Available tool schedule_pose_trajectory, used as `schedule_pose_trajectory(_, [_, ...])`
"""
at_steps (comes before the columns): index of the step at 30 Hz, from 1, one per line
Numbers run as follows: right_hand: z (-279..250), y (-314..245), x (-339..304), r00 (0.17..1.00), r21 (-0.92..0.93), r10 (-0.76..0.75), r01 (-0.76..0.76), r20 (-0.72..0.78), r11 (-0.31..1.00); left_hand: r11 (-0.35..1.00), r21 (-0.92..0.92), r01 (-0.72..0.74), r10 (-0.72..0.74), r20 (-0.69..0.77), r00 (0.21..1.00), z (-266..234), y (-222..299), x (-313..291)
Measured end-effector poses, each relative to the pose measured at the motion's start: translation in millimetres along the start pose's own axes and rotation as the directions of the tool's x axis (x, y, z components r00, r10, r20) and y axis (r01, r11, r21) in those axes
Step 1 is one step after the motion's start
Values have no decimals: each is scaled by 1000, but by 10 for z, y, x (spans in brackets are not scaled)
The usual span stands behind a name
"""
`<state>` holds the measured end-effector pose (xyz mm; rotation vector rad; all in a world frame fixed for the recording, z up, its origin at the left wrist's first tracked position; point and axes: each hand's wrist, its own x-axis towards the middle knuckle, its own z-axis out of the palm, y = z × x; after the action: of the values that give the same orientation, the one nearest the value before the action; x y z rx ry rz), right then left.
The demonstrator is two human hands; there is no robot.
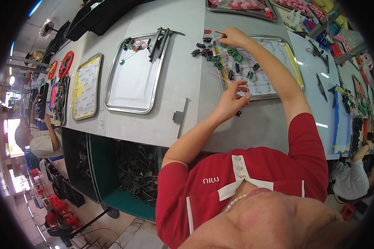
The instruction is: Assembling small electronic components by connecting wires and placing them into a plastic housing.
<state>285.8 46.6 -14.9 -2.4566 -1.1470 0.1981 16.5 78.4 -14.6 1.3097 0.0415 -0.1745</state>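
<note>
A big metal tray (297, 70) lies under both hands. A thin red wire (228, 66) runs in a slanting line between the hands, the left hand (230, 103) pinching its near end with closed fingertips. The right hand (233, 37) pinches the far end, little green coils (235, 54) just beside its fingers.

A yellow-bordered rectangular printed sheet (86, 86) lies in the left tray, beside red round signs (65, 64).

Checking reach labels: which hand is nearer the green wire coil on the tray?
Right. The right hand pinches wires beside the green wire coil, just above it in the picture; the left hand is well below it, at the metal tray's front rim.
</note>
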Motion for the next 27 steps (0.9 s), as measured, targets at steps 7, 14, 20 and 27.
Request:
schedule_pose_trajectory(7, [-82,-112,-104,986,39,89,-96,141,995,846,471,-250,296,-26,955,19,-7,-44])
schedule_pose_trajectory(14, [61,-141,126,982,11,109,-108,-154,994,841,488,-233,279,-22,960,35,-18,-28])
schedule_pose_trajectory(20, [179,-267,240,944,30,195,-194,-267,981,801,534,-271,325,-7,946,14,-24,-15])
schedule_pose_trajectory(27, [-328,387,157,634,240,275,-142,-723,960,410,847,-337,404,163,900,43,-50,-71])
